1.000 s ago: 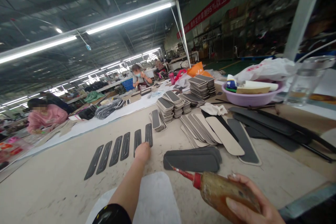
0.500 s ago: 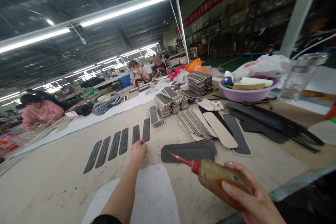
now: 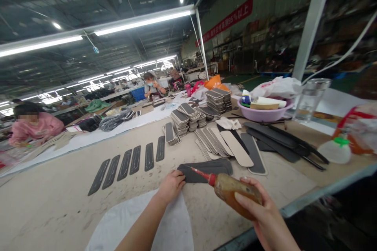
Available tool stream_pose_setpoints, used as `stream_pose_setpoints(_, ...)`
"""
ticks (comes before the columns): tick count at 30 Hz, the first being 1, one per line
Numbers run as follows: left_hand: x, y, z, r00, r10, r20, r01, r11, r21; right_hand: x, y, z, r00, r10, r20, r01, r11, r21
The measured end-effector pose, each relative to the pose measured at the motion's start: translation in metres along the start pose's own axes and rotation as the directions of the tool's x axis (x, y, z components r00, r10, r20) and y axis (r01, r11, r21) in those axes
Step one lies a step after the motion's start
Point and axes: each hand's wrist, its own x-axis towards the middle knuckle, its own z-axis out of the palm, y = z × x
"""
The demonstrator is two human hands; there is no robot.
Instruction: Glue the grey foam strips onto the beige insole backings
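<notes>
Fingers of the left hand (image 3: 171, 185) bend over the left end of a pile of dark grey rounded strips (image 3: 222, 166); whether they pinch a strip, I cannot tell. The right hand (image 3: 265, 208) is wrapped around an amber squeeze bottle (image 3: 235, 194), its red nozzle slanting over that same pile.

Largest is the worktable (image 3: 53, 196), its pale surface spotted with dark marks. On the far wall, well beyond the pile, hangs a red banner (image 3: 228, 20); its end reads "交付率到95%以上", while the opening characters are blurred. Nearer than the pile, beneath the left forearm, lies a white sheet (image 3: 173, 223). Beyond the pile to the right sits a lilac plastic basin (image 3: 259, 115), with a white plastic bag (image 3: 275, 86) whose red print is too blurred to read. Stacks of pale-edged grey pads (image 3: 190, 113) stand directly beyond the pile, with fanned beige-and-grey strips (image 3: 207, 141) between.

Left of the pile, six separate dark strips (image 3: 135, 160) lie in a slanting row, apart from one another, each showing glossy wet-looking lines. Those six look coated; the visible top of the pile looks dry, so I judge its strips uncoated. How many it holds is unclear. On the squeeze bottle, smallest of these, no brand or label can be made out.
</notes>
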Motion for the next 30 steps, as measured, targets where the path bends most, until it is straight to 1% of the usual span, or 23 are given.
stream_pose_setpoints(3,0.002,0.002,-0.006,0.999,0.037,0.019,-0.038,0.997,0.063,0.002,0.003,-0.002,1.000,-0.004,-0.023,0.003,1.000,-0.028)
stream_pose_setpoints(5,0.003,0.003,-0.009,0.999,0.040,0.023,-0.042,0.993,0.107,0.004,0.005,-0.004,1.000,0.006,-0.024,-0.007,0.999,-0.042)
stream_pose_setpoints(9,0.003,0.009,-0.016,0.999,-0.023,-0.022,0.027,0.980,0.198,0.004,0.004,-0.007,1.000,-0.006,-0.015,0.006,1.000,-0.031)
stream_pose_setpoints(12,-0.012,0.019,-0.027,0.996,-0.058,-0.066,0.073,0.967,0.245,0.003,0.003,-0.010,1.000,-0.014,0.006,0.015,1.000,-0.017)
stream_pose_setpoints(14,-0.033,0.027,-0.035,0.994,-0.065,-0.086,0.087,0.955,0.282,0.002,0.003,-0.012,1.000,-0.012,0.024,0.013,1.000,-0.019)
stream_pose_setpoints(17,-0.083,0.043,-0.041,0.990,-0.094,-0.100,0.123,0.937,0.328,-0.002,0.005,-0.012,0.998,-0.004,0.064,0.007,0.999,-0.044)
stream_pose_setpoints(20,-0.135,0.061,-0.036,0.986,-0.153,-0.062,0.165,0.936,0.309,-0.010,0.011,-0.009,0.992,-0.001,0.124,0.010,0.997,-0.076)
stream_pose_setpoints(22,-0.162,0.074,-0.031,0.979,-0.202,-0.014,0.199,0.946,0.255,-0.016,0.017,-0.005,0.983,0.004,0.186,0.018,0.993,-0.114)
stream_pose_setpoints(24,-0.181,0.082,-0.026,0.970,-0.241,0.015,0.236,0.959,0.156,-0.021,0.025,0.000,0.967,0.015,0.255,0.030,0.984,-0.173)
stream_pose_setpoints(25,-0.188,0.084,-0.025,0.968,-0.252,0.007,0.250,0.963,0.100,-0.023,0.029,0.002,0.958,0.021,0.286,0.041,0.977,-0.207)
stream_pose_setpoints(27,-0.199,0.082,-0.023,0.969,-0.243,-0.052,0.244,0.970,0.006,-0.027,0.038,0.006,0.945,0.032,0.326,0.068,0.955,-0.290)
stream_pose_setpoints(30,-0.212,0.067,-0.024,0.965,-0.189,-0.184,0.182,0.982,-0.053,-0.031,0.052,0.010,0.932,0.007,0.363,0.164,0.884,-0.438)
